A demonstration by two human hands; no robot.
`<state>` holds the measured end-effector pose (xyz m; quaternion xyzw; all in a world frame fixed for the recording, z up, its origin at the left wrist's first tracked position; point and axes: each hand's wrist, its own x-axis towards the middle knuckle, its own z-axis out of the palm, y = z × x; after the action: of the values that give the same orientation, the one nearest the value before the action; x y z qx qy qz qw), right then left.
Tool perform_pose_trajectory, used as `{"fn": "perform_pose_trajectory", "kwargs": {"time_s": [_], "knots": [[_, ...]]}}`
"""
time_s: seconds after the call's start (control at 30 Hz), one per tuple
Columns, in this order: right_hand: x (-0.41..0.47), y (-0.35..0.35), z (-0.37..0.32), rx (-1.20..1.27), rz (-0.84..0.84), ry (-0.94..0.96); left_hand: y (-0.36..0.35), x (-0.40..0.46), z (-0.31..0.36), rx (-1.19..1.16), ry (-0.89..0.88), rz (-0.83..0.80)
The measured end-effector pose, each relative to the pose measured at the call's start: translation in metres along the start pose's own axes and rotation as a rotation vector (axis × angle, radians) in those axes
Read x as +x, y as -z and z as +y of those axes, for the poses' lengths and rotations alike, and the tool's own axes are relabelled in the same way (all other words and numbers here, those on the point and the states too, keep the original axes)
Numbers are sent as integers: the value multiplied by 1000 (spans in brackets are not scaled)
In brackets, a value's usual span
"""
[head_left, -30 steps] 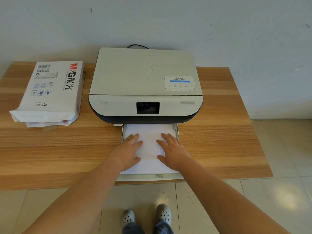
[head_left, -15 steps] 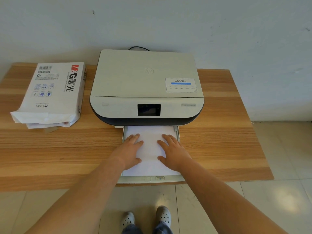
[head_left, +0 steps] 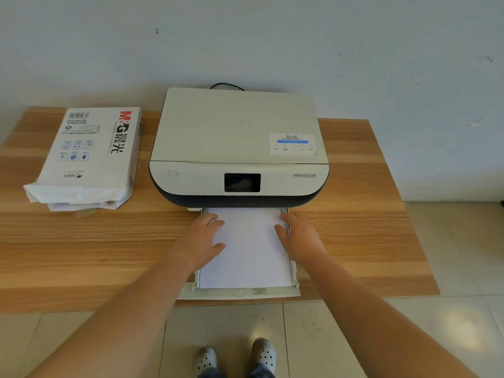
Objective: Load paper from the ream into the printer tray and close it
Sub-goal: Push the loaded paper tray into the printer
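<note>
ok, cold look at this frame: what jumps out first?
The white printer at the middle of the wooden table, its tray pulled out and stacked with paper. The left hand and right hand rest flat at the stack's side edges. The opened ream lies left of the printer.

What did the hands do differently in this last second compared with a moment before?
Both hands slid apart: the left hand went to the left edge of the paper stack, the right hand to the right edge by the tray's side rail. Nothing was picked up. The tray is still pulled out; the ream and printer haven't moved.
</note>
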<state>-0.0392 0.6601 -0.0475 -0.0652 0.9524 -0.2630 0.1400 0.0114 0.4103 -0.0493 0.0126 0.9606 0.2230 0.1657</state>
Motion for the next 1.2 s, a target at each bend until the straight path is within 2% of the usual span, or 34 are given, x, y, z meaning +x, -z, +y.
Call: {"fn": "perform_pose_trajectory", "kwargs": {"time_s": [0.07,0.17,0.27,0.37,0.5,0.7,0.87,1.2], "knots": [[2,5,10,49,23,-113,4,-2,-5,-40,62,107],[-1,8,20,95,-63,-287,7,-6,-13,-88,206,230],[-6,8,24,35,-166,-344,7,-10,-20,-159,379,203],[-7,5,25,28,-200,-357,5,-14,-27,-142,448,118],[-5,0,21,-80,-227,-297,2,-15,-28,-158,439,-24],[1,1,13,-286,-284,-233,-5,-8,-20,-90,375,-82],[5,1,14,-302,-337,-235,-6,1,-17,7,358,-91],[10,3,15,-321,-353,-219,-6,12,-24,32,377,-158]]}}
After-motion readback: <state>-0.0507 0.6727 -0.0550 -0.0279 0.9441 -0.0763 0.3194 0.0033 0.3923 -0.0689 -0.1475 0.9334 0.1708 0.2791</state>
